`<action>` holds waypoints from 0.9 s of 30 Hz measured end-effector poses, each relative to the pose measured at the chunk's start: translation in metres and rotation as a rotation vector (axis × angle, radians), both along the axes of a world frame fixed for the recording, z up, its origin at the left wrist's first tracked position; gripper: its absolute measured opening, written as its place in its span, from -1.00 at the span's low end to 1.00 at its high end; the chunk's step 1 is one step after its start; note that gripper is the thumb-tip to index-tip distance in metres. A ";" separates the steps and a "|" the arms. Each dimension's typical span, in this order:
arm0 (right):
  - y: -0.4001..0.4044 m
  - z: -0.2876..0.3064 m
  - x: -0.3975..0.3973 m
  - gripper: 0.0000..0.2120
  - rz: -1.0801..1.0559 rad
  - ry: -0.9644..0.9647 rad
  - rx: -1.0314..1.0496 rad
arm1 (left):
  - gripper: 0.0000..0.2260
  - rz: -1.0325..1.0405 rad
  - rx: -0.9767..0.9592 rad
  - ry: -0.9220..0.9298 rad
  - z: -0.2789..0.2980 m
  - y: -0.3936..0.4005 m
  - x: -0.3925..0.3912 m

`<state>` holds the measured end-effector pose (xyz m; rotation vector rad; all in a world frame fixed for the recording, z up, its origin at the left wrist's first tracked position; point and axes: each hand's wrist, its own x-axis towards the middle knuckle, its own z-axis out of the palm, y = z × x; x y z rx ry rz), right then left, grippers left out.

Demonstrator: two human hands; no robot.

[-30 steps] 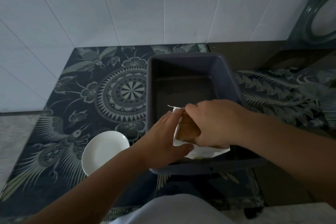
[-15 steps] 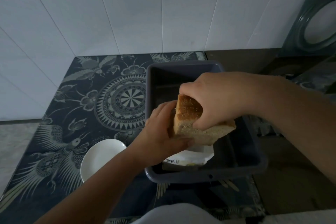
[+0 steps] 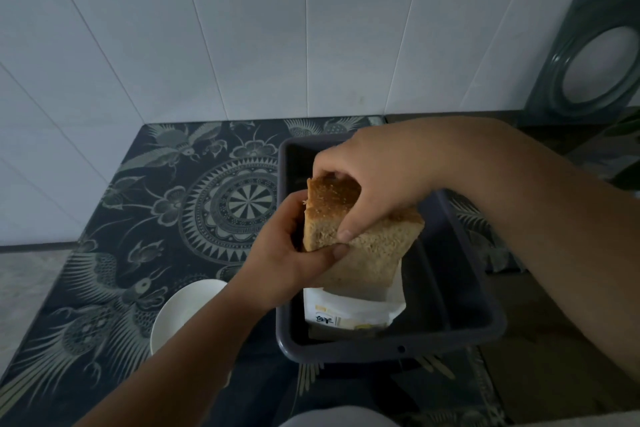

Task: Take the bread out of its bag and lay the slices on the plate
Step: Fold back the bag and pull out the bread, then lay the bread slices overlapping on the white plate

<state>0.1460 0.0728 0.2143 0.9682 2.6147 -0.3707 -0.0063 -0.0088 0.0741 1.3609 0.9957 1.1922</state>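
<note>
The bread is held above the bag in the grey tub, pinched by the right hand and the left hand; next, slices are probably to be separated and carried to the plate.

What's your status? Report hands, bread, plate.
Both hands, left and right, gripping bread above bag in tub. Plate bare, left forearm overhanging it.

We can't see the plate's right side, our left forearm covers it; bread hides the bag's top, label too small to read.
</note>
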 end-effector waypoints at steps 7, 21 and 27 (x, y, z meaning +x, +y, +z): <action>-0.015 -0.057 0.037 -0.15 -0.532 0.880 -0.127 | -0.52 0.058 -0.089 -0.106 -0.001 -0.008 -0.019; -0.063 -0.149 -0.029 -0.29 -0.663 1.173 -0.764 | -0.59 0.101 -0.223 -0.252 -0.016 -0.038 -0.090; -0.074 -0.169 -0.091 -0.32 -0.755 1.207 -0.914 | -0.53 0.157 -0.316 -0.180 -0.029 -0.058 -0.146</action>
